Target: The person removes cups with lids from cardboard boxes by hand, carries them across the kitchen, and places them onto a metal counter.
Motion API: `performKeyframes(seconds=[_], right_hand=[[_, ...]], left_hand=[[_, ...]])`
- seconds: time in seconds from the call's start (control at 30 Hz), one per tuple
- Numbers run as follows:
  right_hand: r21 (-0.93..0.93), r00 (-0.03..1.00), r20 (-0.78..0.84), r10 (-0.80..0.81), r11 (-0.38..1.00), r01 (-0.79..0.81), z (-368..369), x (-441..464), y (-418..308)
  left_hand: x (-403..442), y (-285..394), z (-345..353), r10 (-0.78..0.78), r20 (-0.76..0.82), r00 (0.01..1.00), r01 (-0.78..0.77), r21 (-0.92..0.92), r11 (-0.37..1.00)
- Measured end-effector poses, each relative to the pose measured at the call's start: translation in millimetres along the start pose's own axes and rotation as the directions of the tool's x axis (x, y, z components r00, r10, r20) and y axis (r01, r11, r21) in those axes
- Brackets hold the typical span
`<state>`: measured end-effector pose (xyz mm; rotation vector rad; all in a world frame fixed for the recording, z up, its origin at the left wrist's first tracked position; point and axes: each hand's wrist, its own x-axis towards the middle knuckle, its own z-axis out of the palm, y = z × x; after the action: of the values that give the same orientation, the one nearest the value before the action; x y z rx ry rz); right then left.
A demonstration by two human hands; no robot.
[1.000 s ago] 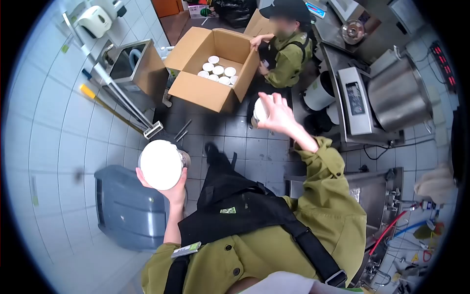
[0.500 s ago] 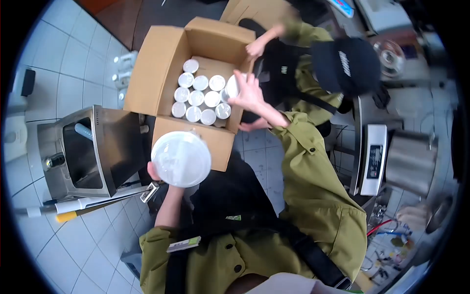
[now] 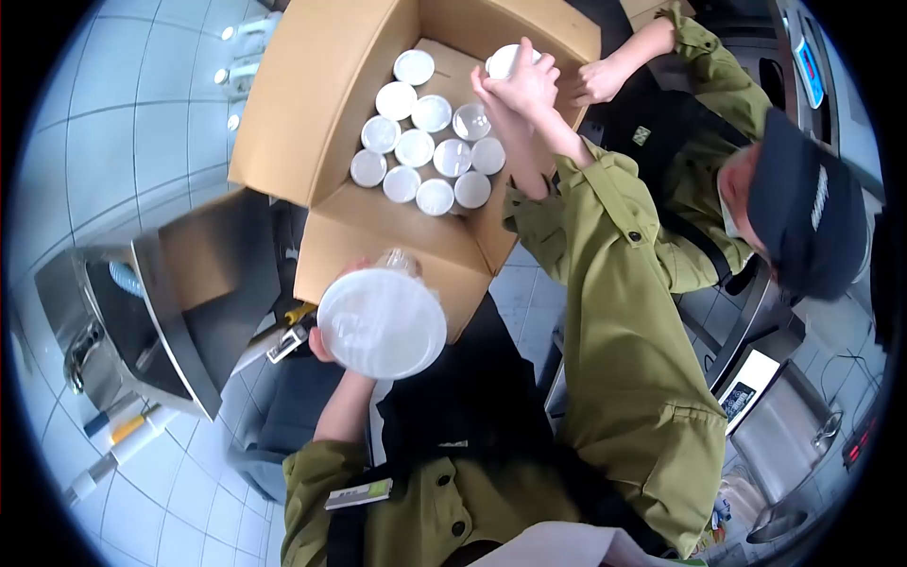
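Holds wide white-lidded container (image 3: 383, 323) in curled, partly hidden left hand (image 3: 322, 346), before open cardboard box (image 3: 300, 104) of small white-lidded tubs (image 3: 415, 147), and pinches single lidded tub (image 3: 503, 62) in right hand (image 3: 527, 87) at box's far right corner.

The right hand (image 3: 529, 87) has brought its tub (image 3: 503, 62) into the box (image 3: 298, 104), now nearer the left hand (image 3: 323, 346); a co-worker's hand (image 3: 505, 121) has come in beside the right.
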<state>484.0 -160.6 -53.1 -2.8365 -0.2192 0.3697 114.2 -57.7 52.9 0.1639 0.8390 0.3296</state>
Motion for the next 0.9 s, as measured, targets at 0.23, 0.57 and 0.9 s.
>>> performKeyframes(seconds=[0.23,0.57,0.9], right_hand=[[-0.025,0.996,0.034,0.084,0.996,-0.083,31,55,-21],[-0.057,0.995,0.009,0.097,0.994,-0.096,145,81,10],[-0.076,0.944,0.331,0.012,0.997,0.014,133,85,6]], left_hand=[[20,-1,18,0.033,0.268,0.963,-0.027,-0.026,0.999],[52,17,35,-0.427,0.022,0.904,0.414,-0.297,0.861],[98,-10,-12,0.099,0.054,0.994,-0.112,0.338,0.934]])
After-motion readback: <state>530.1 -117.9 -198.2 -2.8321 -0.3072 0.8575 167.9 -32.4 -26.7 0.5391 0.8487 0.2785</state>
